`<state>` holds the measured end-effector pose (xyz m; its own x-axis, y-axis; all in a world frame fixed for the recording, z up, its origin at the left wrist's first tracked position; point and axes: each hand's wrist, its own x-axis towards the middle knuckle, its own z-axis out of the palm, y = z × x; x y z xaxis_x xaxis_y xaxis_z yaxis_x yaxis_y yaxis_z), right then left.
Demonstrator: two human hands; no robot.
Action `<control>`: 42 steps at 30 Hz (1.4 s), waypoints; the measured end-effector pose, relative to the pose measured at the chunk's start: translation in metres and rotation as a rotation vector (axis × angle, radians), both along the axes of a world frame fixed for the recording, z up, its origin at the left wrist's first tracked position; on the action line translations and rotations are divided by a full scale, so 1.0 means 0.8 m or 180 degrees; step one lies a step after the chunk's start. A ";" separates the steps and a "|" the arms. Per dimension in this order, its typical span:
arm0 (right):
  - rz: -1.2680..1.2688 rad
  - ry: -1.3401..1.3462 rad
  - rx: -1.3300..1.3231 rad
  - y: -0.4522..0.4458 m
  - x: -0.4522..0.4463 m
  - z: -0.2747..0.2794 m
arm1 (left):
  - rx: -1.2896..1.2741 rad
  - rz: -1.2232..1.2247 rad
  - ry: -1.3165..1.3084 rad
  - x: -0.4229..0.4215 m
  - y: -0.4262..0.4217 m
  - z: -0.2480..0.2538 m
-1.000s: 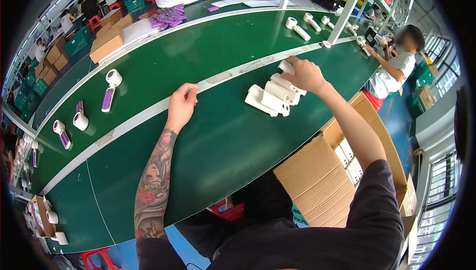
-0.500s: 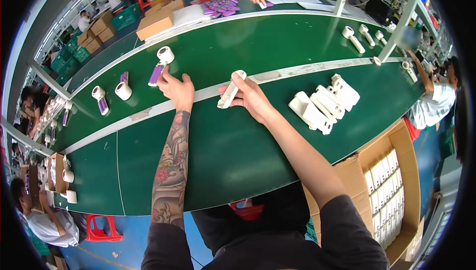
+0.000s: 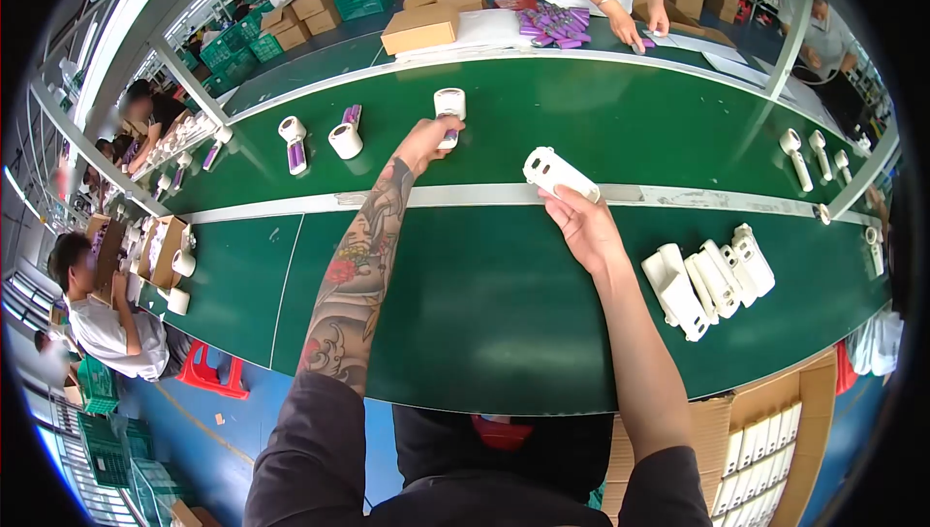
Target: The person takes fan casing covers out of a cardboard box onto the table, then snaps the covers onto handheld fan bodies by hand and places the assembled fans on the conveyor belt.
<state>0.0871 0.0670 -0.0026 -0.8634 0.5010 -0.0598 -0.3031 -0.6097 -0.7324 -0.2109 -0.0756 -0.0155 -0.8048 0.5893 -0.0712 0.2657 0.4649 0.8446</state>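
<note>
My left hand reaches onto the green belt, its fingers closed round the handle of a white device with a round ring head. Much of that handle is hidden by the fingers. Over the pale divider strip, my right hand grips a white plastic shell between thumb and fingers, its end with dark openings pointing up and left. Several similar white shells lie in a row on the green table to the right of my right forearm.
On the belt at left lie two ring-headed devices with purple handles. White devices lie far right. A cardboard box of white shells stands lower right. Across the belt, a co-worker's hands work beside purple parts.
The view has swung left. My left hand has closed round the device's handle. My right hand has turned the white shell, so its openings now show.
</note>
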 end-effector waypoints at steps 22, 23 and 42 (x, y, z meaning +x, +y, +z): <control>-0.0511 -0.0237 0.2283 -0.012 0.016 0.013 | 0.3072 -0.0655 -0.2643 0.202 0.040 0.023; -0.0758 -0.0542 0.3095 -0.020 0.017 0.013 | 0.3130 -0.0736 -0.2824 0.205 0.039 0.020; -0.1661 -0.0645 0.4494 -0.041 0.010 0.011 | 0.2612 -0.1382 -0.1439 0.233 0.037 0.023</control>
<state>0.0948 0.0343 0.0060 -0.6131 0.4852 0.6235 -0.0822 0.7457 -0.6612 -0.0242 -0.0462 0.0032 -0.5091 0.8263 0.2409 -0.1479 -0.3598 0.9212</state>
